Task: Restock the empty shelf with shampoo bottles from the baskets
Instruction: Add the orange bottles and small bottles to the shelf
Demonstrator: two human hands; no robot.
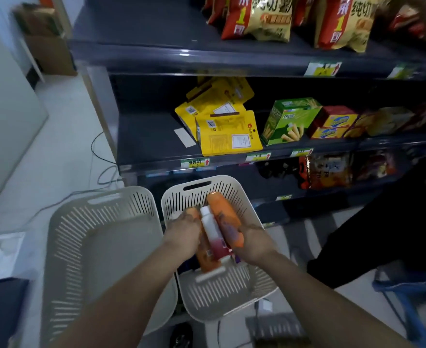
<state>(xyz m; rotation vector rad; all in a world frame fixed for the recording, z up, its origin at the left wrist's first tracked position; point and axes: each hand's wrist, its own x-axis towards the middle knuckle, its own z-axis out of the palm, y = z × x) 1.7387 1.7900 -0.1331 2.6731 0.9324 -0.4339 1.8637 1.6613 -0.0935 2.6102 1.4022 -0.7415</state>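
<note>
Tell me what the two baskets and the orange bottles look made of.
Left basket and right basket: moulded plastic by the look, matte off-white, with slotted walls. Left orange bottle and right orange bottle: probably plastic, smooth with a slight sheen; motion blur hides more.

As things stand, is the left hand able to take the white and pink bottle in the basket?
Probably not at once. The white and pink bottle lies uncovered right beside the left hand, but that hand seems to grip an orange bottle, so it would have to let go first.
</note>
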